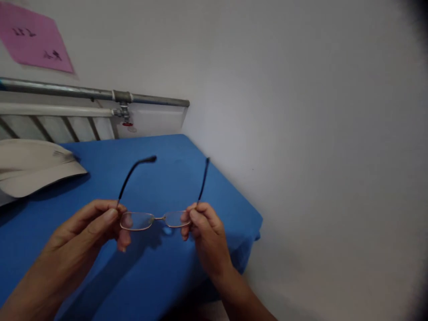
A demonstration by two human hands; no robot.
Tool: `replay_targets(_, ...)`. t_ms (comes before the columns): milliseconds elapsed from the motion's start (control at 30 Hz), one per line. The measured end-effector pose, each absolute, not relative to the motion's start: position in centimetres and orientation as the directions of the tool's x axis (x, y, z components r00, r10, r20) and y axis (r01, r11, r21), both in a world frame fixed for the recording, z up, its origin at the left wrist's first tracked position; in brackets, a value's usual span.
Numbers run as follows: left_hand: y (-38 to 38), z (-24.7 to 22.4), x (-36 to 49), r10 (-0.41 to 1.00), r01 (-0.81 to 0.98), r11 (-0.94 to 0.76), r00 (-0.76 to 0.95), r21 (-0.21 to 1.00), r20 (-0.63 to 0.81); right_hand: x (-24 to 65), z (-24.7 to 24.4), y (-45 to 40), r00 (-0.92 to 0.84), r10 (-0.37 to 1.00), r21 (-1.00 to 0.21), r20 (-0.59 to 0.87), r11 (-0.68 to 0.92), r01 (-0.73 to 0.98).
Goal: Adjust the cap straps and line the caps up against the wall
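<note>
A pair of eyeglasses (159, 218) with a thin metal frame is held up over a blue-covered table (147, 178). Both of its temples are unfolded, and their dark tips point away from me. My left hand (96, 227) pinches the glasses at the left hinge between thumb and fingers. At the right hinge, my right hand (207, 232) grips them the same way. The two lenses face me, with some fingertips showing through their outer edges. A shadow of the hands and glasses falls on the blue cloth below.
A light-coloured cap (36, 167) lies at the table's left. Behind the table run a metal pipe (76, 91), a valve with a red handle (127, 124) and a radiator (50, 127). Pink paper (36, 40) with writing hangs on the wall. A pale wall (301, 156) borders the right side.
</note>
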State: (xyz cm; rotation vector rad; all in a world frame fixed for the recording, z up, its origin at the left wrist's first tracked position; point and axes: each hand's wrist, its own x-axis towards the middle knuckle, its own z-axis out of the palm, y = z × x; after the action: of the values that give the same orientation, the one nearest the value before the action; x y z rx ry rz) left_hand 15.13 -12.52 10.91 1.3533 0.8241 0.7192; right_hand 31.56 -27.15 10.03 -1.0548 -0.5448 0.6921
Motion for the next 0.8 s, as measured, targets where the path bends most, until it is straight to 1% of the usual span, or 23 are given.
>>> replay_targets(67,-13.2,10.7,15.8,0.77,-0.01,0.135,0.63,0.991,-0.099,31.8,9.0,-27.6,0.654,0.757,-0.915,0.0,0.263,-0.305)
replay_targets(167,-13.6,10.1,16.3,0.704,0.025,0.206,0.691,0.978,-0.166,31.7,8.3,-28.3,0.628,0.773,-0.906,-0.089,0.199,-0.374)
replay_targets(267,-13.7,9.4,16.6,0.67,0.062,0.259,0.708,0.964,-0.226,31.6,7.9,-28.8,0.633,0.769,-0.885,-0.091,0.229,-0.406)
replay_targets(367,-13.8,8.9,17.0,0.696,0.075,0.244,0.68,0.967,-0.228,31.8,7.6,-29.1,0.636,0.768,-0.878,-0.078,0.249,-0.408)
replay_targets(533,-13.6,8.2,17.5,0.695,0.066,0.209,0.692,0.976,-0.196,32.5,7.2,-29.0,0.645,0.755,-0.928,-0.119,0.146,-0.342)
replay_targets(600,-13.4,8.1,17.8,0.691,0.061,0.225,0.694,0.972,-0.203,32.7,7.0,-29.0,0.657,0.742,-0.955,-0.138,0.076,-0.286)
replay_targets(667,-13.2,8.0,18.1,0.684,0.064,0.245,0.695,0.968,-0.219,33.0,6.9,-29.1,0.68,0.724,-0.984,-0.119,0.008,-0.18)
replay_targets(733,-13.0,8.1,18.5,0.665,0.088,0.262,0.705,0.961,-0.246,33.1,6.9,-29.5,0.712,0.702,-0.999,-0.019,-0.038,0.011)
replay_targets(800,-12.9,8.2,18.9,0.654,0.115,0.282,0.703,0.953,-0.278,33.3,7.0,-30.3,0.701,0.701,-0.969,0.132,-0.057,0.24)
